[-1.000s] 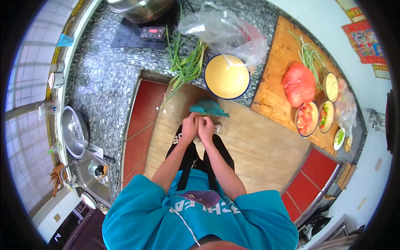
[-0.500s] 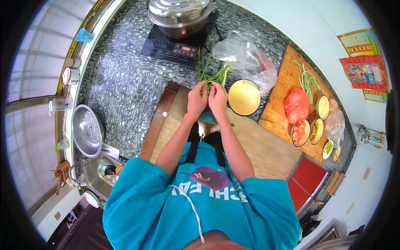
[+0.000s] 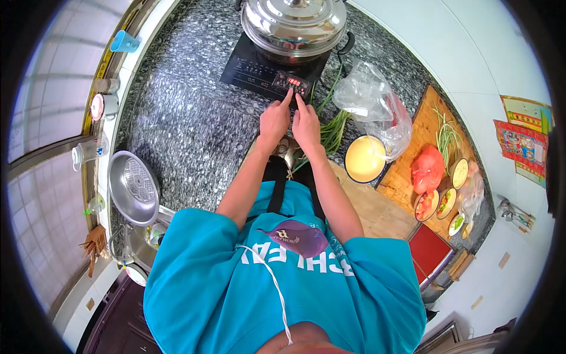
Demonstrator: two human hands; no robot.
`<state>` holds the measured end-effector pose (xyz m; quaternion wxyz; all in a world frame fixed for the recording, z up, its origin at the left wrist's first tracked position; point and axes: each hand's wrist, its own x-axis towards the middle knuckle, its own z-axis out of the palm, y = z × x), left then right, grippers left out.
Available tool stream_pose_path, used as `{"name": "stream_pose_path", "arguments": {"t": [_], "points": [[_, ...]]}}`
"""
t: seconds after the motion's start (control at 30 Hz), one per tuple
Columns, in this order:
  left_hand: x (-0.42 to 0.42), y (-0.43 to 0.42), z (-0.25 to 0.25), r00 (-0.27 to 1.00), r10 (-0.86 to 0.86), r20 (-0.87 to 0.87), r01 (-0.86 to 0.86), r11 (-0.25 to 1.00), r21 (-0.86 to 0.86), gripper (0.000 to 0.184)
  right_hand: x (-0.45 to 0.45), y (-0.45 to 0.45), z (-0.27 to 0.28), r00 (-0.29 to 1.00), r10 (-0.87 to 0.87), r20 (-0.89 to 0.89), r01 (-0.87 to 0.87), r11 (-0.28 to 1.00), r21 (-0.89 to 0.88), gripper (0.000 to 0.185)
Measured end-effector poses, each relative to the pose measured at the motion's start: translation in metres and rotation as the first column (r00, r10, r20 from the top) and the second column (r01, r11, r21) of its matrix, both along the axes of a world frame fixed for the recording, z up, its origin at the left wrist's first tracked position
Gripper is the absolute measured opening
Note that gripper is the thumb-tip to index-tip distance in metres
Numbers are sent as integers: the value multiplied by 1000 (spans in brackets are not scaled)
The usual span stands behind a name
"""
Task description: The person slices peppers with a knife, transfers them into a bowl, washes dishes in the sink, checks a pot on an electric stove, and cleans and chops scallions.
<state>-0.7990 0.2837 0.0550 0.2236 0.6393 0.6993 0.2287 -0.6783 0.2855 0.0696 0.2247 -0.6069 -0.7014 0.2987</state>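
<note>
Presently, the left hand [image 3: 275, 123] and the right hand [image 3: 306, 125] hold nothing, half open with forefingers extended; the control panel [image 3: 293, 82] lies directly ahead, its long axis crosswise, the left forefinger slightly nearer.

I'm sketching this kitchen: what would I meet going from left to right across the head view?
Silver basin → left hand → right hand → yellow bowl → red bundle → wall poster.
</note>
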Motion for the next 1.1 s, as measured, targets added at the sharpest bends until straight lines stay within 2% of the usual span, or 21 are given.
{"name": "stream_pose_path", "arguments": {"t": [0.13,0.27,0.33,0.37,0.43,0.47,0.5,0.6,0.7,0.73,0.77,0.8,0.87,0.97,1.1], "points": [[3,2,0,998,-22,-52,17,996,-85,63,2,4,2,1000,4,29,-4,1000,5,52],[4,5,4,997,-27,-73,22,997,-71,61,4,9,6,999,26,45,-22,997,-72,55],[2,6,5,998,-31,-54,27,997,-78,59,1,10,7,1000,-9,7,9,1000,-4,40],[0,5,5,998,-28,-55,24,997,-75,59,0,11,7,1000,-6,6,6,1000,-1,40],[-1,5,14,996,13,93,-16,999,29,53,-8,19,30,979,-17,-202,42,992,119,18],[0,6,22,979,58,195,-75,993,86,39,-14,25,45,960,-45,-277,104,973,204,13],[-1,9,32,979,63,195,-82,992,95,39,-16,32,61,960,-35,-278,97,972,213,13],[-7,21,77,911,90,402,-190,958,215,15,-19,59,116,950,-71,-305,170,935,311,19],[-13,35,106,878,73,473,-235,926,294,17,-26,105,156,963,-81,-258,189,884,427,13],[-12,38,108,870,82,486,-244,929,280,16,-32,122,164,976,-85,-198,167,878,448,21],[-11,40,110,868,87,489,-251,926,282,16,-37,138,168,986,-91,-137,145,873,466,31],[-10,42,113,867,87,490,-236,938,253,15,-42,150,167,987,-85,-135,139,872,469,31],[-8,45,114,854,86,514,-222,952,210,15,-52,172,167,989,-149,-15,133,831,539,48],[-8,45,121,833,96,544,-223,960,172,16,-59,189,165,978,-199,61,118,774,622,53],[-11,47,113,812,89,577,-255,943,213,17,-66,211,163,972,-227,63,145,785,603,50]]}}
